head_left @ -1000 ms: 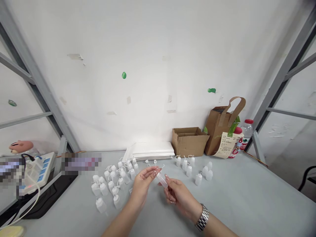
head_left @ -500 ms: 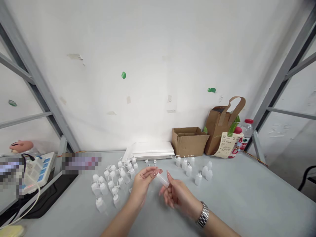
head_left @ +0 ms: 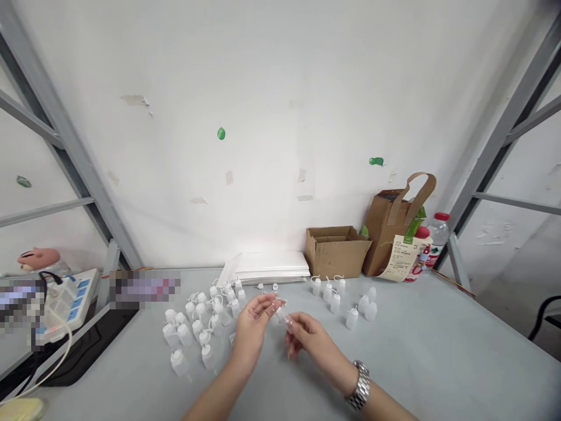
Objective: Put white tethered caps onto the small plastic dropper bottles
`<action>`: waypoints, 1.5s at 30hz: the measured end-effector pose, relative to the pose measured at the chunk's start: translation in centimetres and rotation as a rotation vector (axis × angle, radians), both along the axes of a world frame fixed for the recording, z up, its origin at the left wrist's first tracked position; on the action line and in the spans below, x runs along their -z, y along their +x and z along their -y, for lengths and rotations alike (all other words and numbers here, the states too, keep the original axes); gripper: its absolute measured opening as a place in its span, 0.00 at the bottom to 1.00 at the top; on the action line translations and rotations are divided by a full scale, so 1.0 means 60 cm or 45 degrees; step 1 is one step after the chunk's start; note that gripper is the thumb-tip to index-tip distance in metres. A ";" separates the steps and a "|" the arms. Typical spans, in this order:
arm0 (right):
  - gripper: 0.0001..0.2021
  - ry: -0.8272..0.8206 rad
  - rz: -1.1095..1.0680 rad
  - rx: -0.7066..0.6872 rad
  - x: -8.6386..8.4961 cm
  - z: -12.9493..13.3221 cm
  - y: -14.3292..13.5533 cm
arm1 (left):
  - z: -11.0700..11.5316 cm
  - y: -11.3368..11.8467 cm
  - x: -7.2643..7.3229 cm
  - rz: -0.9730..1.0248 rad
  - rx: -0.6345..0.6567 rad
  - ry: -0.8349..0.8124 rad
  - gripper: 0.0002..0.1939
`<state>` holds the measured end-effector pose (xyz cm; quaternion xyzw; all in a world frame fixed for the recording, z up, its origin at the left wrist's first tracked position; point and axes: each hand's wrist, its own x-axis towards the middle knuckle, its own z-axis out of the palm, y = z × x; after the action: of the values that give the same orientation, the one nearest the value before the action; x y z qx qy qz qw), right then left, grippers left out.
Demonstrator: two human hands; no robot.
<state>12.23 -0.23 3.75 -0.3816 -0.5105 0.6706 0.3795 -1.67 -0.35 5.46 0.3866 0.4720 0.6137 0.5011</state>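
Note:
Between my hands is a small translucent plastic squeeze bottle [head_left: 279,316], tilted and partly covered by fingers. My left hand [head_left: 255,324] pinches its upper-left end with thumb and fingertips, where a small white piece shows. The fingers of my right hand [head_left: 309,340] close on its lower-right end. Several similar bottles with white caps [head_left: 184,335] stand on the table to the left of my left hand, some with looped cap straps. Beyond my right hand stand more capped bottles [head_left: 335,303] and a small cluster of bottles [head_left: 370,310]. Two small white caps [head_left: 274,287] lie behind my hands.
A stack of white sheets [head_left: 272,266] lies against the wall beside an open cardboard box [head_left: 337,257]. Further right are a brown paper bag [head_left: 381,234] and a red-capped bottle [head_left: 439,228]. A power strip [head_left: 76,304] and a black flat object [head_left: 96,345] are at left.
My right hand has shifted slightly and its fingers have closed more around the bottle, covering more of it. My left hand has stayed nearly in place.

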 end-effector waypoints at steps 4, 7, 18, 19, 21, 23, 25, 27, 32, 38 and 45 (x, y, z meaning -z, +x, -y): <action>0.23 0.202 0.157 0.104 0.004 -0.002 -0.002 | -0.002 -0.002 0.005 0.020 0.029 0.020 0.17; 0.24 0.154 0.107 0.001 0.001 -0.003 0.000 | -0.004 -0.006 0.002 -0.014 0.062 0.053 0.15; 0.10 0.534 0.479 0.128 -0.007 -0.004 0.019 | -0.002 -0.025 -0.017 -0.678 0.153 0.238 0.04; 0.09 0.582 0.535 0.138 -0.008 -0.001 0.019 | -0.002 -0.024 -0.016 -0.685 0.120 0.217 0.04; 0.06 0.687 0.640 0.156 -0.007 0.005 0.019 | -0.003 -0.022 -0.014 -0.695 0.086 0.152 0.04; 0.04 0.767 0.709 0.150 -0.005 0.010 0.020 | -0.003 -0.021 -0.014 -0.718 0.089 0.102 0.05; 0.04 0.819 0.741 0.127 -0.002 0.012 0.021 | -0.004 -0.021 -0.014 -0.736 0.093 0.075 0.05; 0.04 0.862 0.756 0.108 0.000 0.012 0.021 | -0.005 -0.023 -0.012 -0.722 0.094 0.065 0.05; 0.04 0.904 0.729 0.094 -0.004 0.012 0.020 | -0.010 -0.026 -0.010 -0.586 0.086 0.060 0.08; 0.06 0.788 0.668 0.239 -0.013 0.013 0.020 | -0.012 -0.032 -0.019 -0.206 0.160 -0.040 0.12; 0.08 0.898 0.664 0.290 -0.005 0.019 0.015 | -0.007 -0.024 -0.007 -0.002 0.137 -0.106 0.12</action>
<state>13.14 -1.35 4.06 -0.4388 -0.7411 0.2910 0.4166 -3.08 0.07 5.88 0.3908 0.4760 0.5655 0.5485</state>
